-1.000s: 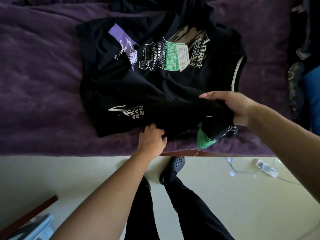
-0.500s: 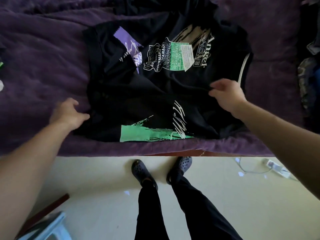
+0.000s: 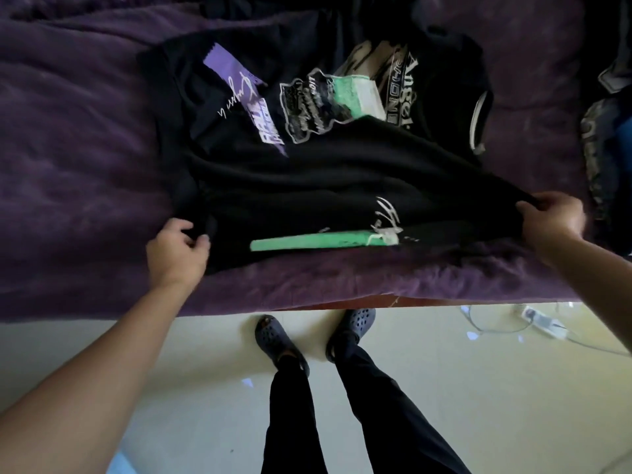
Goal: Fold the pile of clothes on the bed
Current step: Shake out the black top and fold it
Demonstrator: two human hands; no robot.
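Head view: I am gripping the black shirt point(image 3: 325, 200), stretched between my left hand point(image 3: 178, 248) and right hand point(image 3: 550, 220), by its opposite edges.

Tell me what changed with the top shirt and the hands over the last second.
The top shirt, bunched at the bed edge a second ago, has been spread out, showing its green print. The left hand moved left and the right hand moved right; each now grips one end, stretching the shirt between them. The printed shirts beneath and the blanket stayed put.
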